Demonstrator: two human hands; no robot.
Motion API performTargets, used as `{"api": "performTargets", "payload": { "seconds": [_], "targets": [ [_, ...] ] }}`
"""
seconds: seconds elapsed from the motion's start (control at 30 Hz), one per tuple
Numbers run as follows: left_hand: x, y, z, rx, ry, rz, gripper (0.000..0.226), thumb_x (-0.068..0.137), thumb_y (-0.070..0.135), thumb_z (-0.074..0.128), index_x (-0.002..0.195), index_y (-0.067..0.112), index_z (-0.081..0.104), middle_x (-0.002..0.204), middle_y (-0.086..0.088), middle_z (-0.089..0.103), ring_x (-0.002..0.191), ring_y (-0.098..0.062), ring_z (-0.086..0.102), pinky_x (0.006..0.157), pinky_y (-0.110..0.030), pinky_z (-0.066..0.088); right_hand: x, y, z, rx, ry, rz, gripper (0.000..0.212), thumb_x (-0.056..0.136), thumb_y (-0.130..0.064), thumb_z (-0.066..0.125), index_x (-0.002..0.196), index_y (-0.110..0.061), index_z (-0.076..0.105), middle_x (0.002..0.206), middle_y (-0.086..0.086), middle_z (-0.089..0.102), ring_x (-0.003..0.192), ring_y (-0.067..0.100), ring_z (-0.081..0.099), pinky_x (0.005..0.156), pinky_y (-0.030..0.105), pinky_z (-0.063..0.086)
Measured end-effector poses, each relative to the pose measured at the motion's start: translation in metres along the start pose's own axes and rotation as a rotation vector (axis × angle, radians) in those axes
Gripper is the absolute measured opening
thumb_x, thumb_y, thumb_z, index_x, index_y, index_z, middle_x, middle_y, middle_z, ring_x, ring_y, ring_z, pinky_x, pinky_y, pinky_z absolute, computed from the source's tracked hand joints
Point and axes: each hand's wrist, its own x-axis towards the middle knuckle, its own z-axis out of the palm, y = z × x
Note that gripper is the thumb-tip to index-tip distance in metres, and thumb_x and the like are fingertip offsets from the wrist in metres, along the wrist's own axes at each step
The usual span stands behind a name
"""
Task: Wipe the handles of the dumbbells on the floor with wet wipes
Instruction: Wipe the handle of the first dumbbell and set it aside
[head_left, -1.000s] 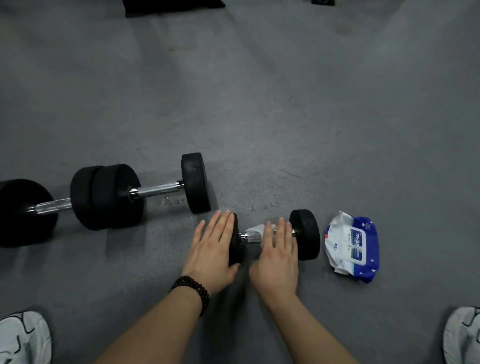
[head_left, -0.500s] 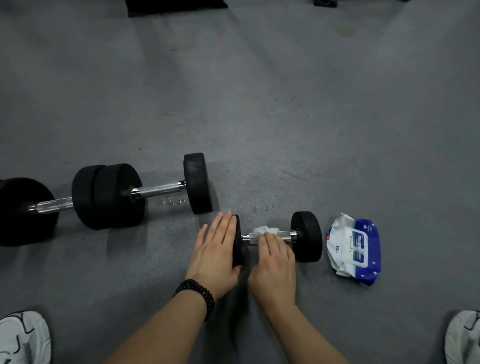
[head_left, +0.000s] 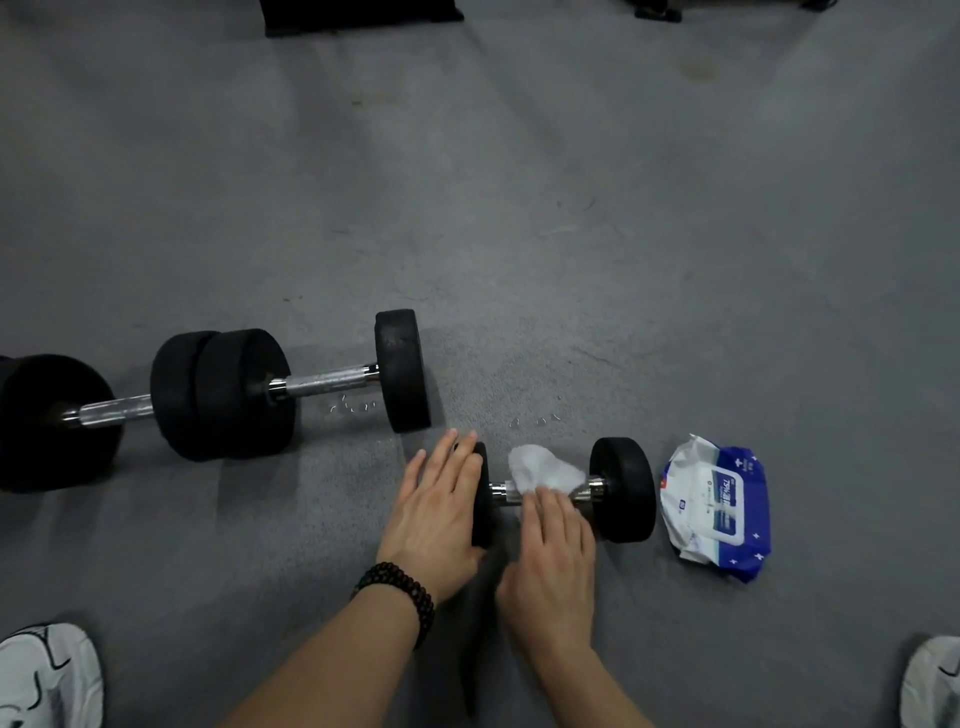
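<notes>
A person's right hand lies flat, fingers extended, pressing a white wet wipe onto the chrome handle of a small dumbbell on the grey floor. The left hand, open with fingers together and a dark beaded bracelet at the wrist, rests against the dumbbell's left weight. A blue-and-white wipes packet sits just beside the right weight. Two larger dumbbells lie end to end to the left. White shoes frame the bottom corners.
</notes>
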Motion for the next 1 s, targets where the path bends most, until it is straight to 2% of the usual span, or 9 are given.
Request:
{"api": "performTargets", "payload": {
  "seconds": [0.13,0.27,0.4,0.47,0.6,0.7,0.77,0.87,1.0],
  "targets": [
    [-0.003,0.001,0.003,-0.020,0.016,-0.007,0.101,0.075,0.042,0.072,0.154,0.017,0.013,0.165,0.005,0.003,0.151,-0.012,-0.011,0.123,-0.038,-0.004,0.017,-0.002,-0.006,-0.026,0.074,0.051,0.075,0.067,-0.023,0.041,0.140,-0.008,0.046,0.144,0.018,0.045,0.135,0.035,0.039,0.109,0.047,0.029],
    [-0.003,0.002,0.001,-0.014,0.012,-0.014,0.104,0.080,0.041,0.067,0.158,0.018,0.002,0.166,0.005,0.001,0.151,-0.011,-0.010,0.122,-0.037,-0.006,0.027,-0.004,0.001,-0.073,-0.056,0.003,0.083,0.065,-0.034,0.059,0.141,-0.004,0.046,0.148,0.018,0.044,0.143,0.033,0.032,0.116,0.052,0.018],
    [-0.005,0.004,0.001,-0.035,0.021,-0.018,0.100,0.084,0.037,0.062,0.157,0.019,-0.003,0.166,0.005,-0.004,0.150,-0.010,-0.013,0.122,-0.036,-0.008,0.009,-0.009,0.008,-0.069,-0.068,-0.137,0.072,0.078,-0.033,0.044,0.146,-0.009,0.042,0.152,0.017,0.039,0.145,0.031,0.028,0.116,0.050,0.018],
    [-0.006,0.002,0.002,-0.025,0.017,-0.005,0.104,0.082,0.041,0.065,0.157,0.019,-0.004,0.165,0.005,-0.005,0.150,-0.011,-0.012,0.122,-0.035,-0.008,0.009,-0.002,0.007,-0.098,-0.007,-0.088,0.073,0.075,-0.029,0.037,0.143,-0.004,0.046,0.150,0.019,0.042,0.143,0.032,0.034,0.116,0.050,0.021],
    [-0.002,0.001,0.002,-0.008,0.012,0.003,0.109,0.078,0.045,0.071,0.157,0.018,0.001,0.165,0.005,0.000,0.151,-0.012,-0.008,0.122,-0.036,-0.007,0.020,0.006,0.003,-0.132,0.006,0.096,0.082,0.065,-0.024,0.049,0.143,0.003,0.043,0.148,0.023,0.043,0.141,0.035,0.034,0.117,0.048,0.018],
    [0.000,0.001,0.002,-0.015,0.017,0.000,0.103,0.080,0.042,0.067,0.158,0.018,0.004,0.166,0.005,0.001,0.151,-0.011,-0.009,0.122,-0.036,-0.008,0.016,-0.006,0.007,-0.072,-0.042,-0.048,0.082,0.068,-0.031,0.056,0.145,-0.005,0.041,0.152,0.022,0.038,0.145,0.034,0.027,0.118,0.048,0.015],
    [0.000,-0.001,0.004,-0.029,0.026,0.000,0.099,0.082,0.040,0.065,0.158,0.019,0.005,0.166,0.006,0.002,0.150,-0.010,-0.011,0.121,-0.035,-0.010,0.007,-0.010,0.010,-0.065,-0.064,-0.164,0.077,0.076,-0.031,0.048,0.148,-0.008,0.037,0.155,0.018,0.034,0.148,0.030,0.022,0.118,0.047,0.015],
    [-0.002,-0.003,0.004,-0.034,0.015,0.024,0.108,0.075,0.049,0.073,0.157,0.019,0.010,0.165,0.006,0.006,0.151,-0.011,-0.007,0.122,-0.037,-0.006,0.005,0.004,0.009,-0.108,0.005,-0.039,0.079,0.075,-0.035,0.038,0.147,-0.003,0.039,0.154,0.018,0.036,0.145,0.031,0.028,0.117,0.047,0.017],
    [-0.006,-0.001,0.002,-0.098,0.043,0.037,0.105,0.073,0.059,0.071,0.155,0.018,0.020,0.164,0.006,0.015,0.151,-0.009,0.002,0.122,-0.033,-0.004,0.006,0.016,0.012,-0.105,0.002,0.164,0.097,0.066,-0.031,0.068,0.149,0.003,0.031,0.155,0.021,0.032,0.146,0.034,0.024,0.118,0.048,0.018]
  ]
}}
